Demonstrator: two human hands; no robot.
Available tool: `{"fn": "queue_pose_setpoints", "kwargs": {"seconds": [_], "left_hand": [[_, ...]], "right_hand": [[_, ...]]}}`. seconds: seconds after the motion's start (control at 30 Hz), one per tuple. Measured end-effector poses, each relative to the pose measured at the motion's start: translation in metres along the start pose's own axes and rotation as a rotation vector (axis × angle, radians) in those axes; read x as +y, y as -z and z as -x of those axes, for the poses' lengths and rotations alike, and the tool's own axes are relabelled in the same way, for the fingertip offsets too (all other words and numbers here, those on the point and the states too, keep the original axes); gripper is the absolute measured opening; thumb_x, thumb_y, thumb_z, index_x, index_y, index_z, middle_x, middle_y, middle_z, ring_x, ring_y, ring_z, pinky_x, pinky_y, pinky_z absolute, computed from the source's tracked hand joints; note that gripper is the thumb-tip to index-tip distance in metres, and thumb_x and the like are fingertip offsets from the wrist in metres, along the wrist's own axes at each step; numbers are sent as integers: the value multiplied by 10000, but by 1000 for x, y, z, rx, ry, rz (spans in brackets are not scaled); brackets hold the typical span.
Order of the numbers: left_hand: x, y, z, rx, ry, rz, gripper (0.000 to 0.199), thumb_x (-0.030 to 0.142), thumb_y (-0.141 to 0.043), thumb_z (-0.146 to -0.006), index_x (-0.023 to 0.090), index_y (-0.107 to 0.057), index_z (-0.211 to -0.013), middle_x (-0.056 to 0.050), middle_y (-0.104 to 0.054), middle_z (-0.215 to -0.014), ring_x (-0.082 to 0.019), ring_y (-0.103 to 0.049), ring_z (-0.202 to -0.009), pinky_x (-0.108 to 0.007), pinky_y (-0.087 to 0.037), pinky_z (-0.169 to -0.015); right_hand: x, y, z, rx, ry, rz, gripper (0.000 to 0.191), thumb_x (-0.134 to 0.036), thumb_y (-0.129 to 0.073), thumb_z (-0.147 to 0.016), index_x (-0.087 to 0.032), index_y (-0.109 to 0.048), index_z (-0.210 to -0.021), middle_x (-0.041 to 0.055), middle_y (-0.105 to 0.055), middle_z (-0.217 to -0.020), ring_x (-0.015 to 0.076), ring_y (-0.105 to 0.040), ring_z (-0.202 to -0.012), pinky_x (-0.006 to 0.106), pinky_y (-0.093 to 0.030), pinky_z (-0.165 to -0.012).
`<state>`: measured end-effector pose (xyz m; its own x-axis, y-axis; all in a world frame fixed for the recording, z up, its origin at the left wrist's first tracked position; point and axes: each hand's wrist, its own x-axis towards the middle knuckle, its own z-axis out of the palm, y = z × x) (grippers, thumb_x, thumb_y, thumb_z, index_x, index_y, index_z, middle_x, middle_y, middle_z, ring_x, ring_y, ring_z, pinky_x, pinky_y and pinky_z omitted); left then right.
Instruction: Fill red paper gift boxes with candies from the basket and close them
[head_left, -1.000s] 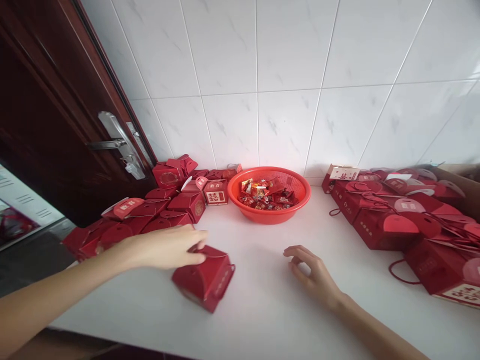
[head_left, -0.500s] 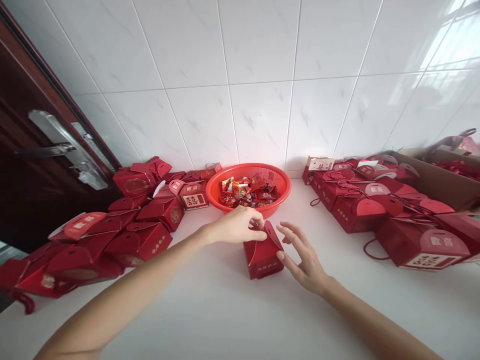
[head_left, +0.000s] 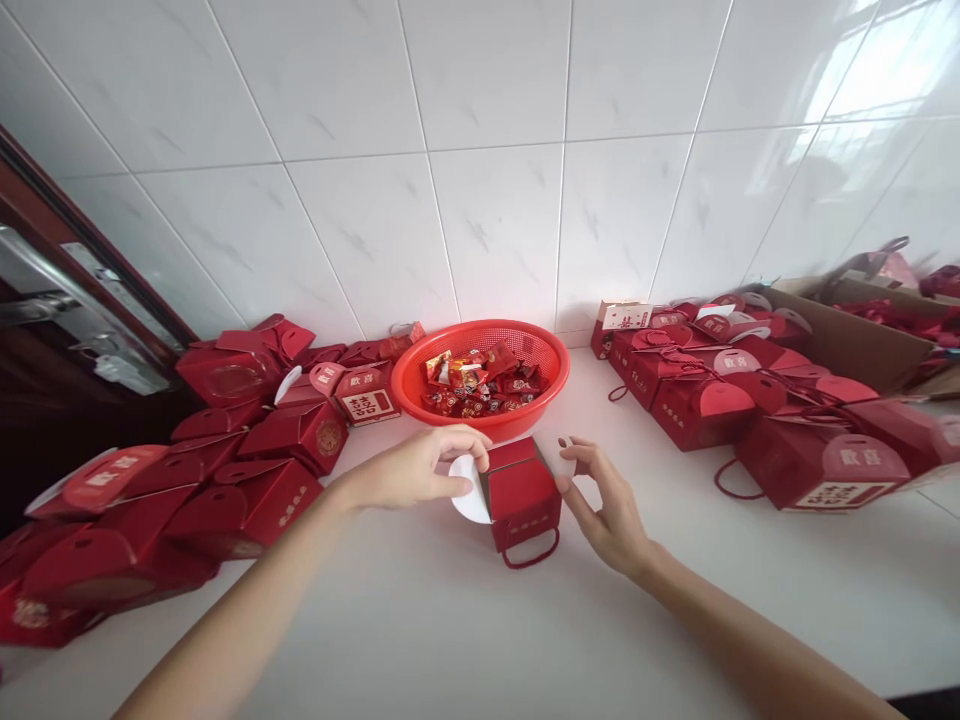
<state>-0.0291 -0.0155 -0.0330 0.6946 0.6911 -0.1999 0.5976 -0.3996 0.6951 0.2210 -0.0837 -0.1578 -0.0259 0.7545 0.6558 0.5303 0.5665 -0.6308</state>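
A small red box point(head_left: 525, 500) stands on the white table between my hands, its rounded side flaps spread outward and a dark red cord loop hanging at its near side. My left hand point(head_left: 442, 467) is at the left flap, whose white inner face shows, with thumb and fingers apart around its edge. On the other side, my right hand point(head_left: 606, 505) pinches the right flap between thumb and fingers. Just behind the box sits a red-orange plastic basket point(head_left: 559, 385) of wrapped sweets point(head_left: 480, 380).
Closed red boxes point(head_left: 274, 500) are clustered at the left, near a dark door with a metal handle point(head_left: 112, 345). More red boxes point(head_left: 701, 405) line the right, beside a cardboard carton point(head_left: 847, 345) of red items. A tiled wall point(head_left: 502, 230) rises behind.
The box's top flaps, folded together before, are now spread to both sides. The cord loop now shows at the near side. My left hand has moved left, and the view has shifted slightly.
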Motion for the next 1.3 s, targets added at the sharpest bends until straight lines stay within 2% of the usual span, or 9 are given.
{"fn": "queue_pose_setpoints", "kwargs": {"seconds": [0.17,0.27,0.37,0.57,0.8,1.0,1.07,1.2,1.3], "left_hand": [[-6,-7,7,44,40,-92,138,333,-634,-794,223,-675,-866,-63,-555,-1455,-292,-581,-1246,-365,-504,-960],[-7,-13,8,31,48,-133,155,314,-589,-834,249,-727,-859,-49,-511,-1509,-305,-538,-1320,-353,-510,-941],[-7,-16,10,37,68,-168,207,309,-567,-855,280,-741,-966,-40,-479,-1544,-309,-555,-1306,-354,-525,-910],[-5,-17,11,64,45,-130,348,288,-610,-826,272,-649,-1172,-51,-549,-1483,-294,-592,-1251,-352,-530,-923],[-11,-17,8,74,4,59,827,180,-666,-752,305,-383,-1518,-54,-584,-1451,-251,-576,-1289,-341,-484,-1050],[-17,-20,7,81,14,123,948,179,-699,-740,297,-296,-1589,-61,-579,-1464,-264,-582,-1269,-362,-491,-1043],[-16,-21,7,73,13,146,969,178,-715,-731,293,-292,-1595,-59,-589,-1455,-271,-581,-1266,-373,-490,-1042],[-17,-22,5,26,30,233,1019,218,-777,-709,278,-288,-1600,-81,-598,-1448,-289,-582,-1264,-419,-476,-1066],[-20,-20,4,-2,41,286,1056,242,-804,-698,256,-267,-1607,-109,-579,-1468,-292,-585,-1268,-427,-470,-1071]], "right_hand": [[7,-5,-2,-33,-205,-186,187,-423,-508,-1003,-245,-523,-1057,64,-673,-1006,179,-704,-805,318,-596,-725],[6,-5,-3,-42,-149,-120,190,-394,-462,-1019,-249,-576,-1069,89,-657,-1072,241,-675,-1073,352,-586,-832],[2,-3,-4,-102,-63,-32,279,-314,-370,-1044,-247,-627,-1130,120,-647,-1142,277,-517,-1353,390,-543,-962],[-3,3,-5,-191,-22,-78,242,-324,-553,-973,-239,-636,-1184,150,-584,-1321,300,-525,-1339,443,-517,-1036],[-7,12,-8,-94,209,-46,143,-149,-573,-927,-244,-650,-1000,137,-376,-1600,306,-547,-1325,499,-510,-1033],[-14,23,-11,-134,542,29,140,-117,-523,-831,-213,-598,-900,153,-654,-1346,306,-597,-1248,510,-509,-987],[-16,26,-13,-182,527,-22,85,-192,-509,-868,-209,-592,-875,152,-697,-1270,311,-611,-1212,517,-517,-972],[-17,28,-14,-161,382,-68,208,-196,-510,-957,-216,-599,-770,121,-723,-1179,286,-615,-1177,444,-557,-909],[-15,27,-12,-139,316,2,104,-267,-628,-938,-220,-646,-847,129,-701,-1204,301,-587,-1222,444,-551,-946]]}}
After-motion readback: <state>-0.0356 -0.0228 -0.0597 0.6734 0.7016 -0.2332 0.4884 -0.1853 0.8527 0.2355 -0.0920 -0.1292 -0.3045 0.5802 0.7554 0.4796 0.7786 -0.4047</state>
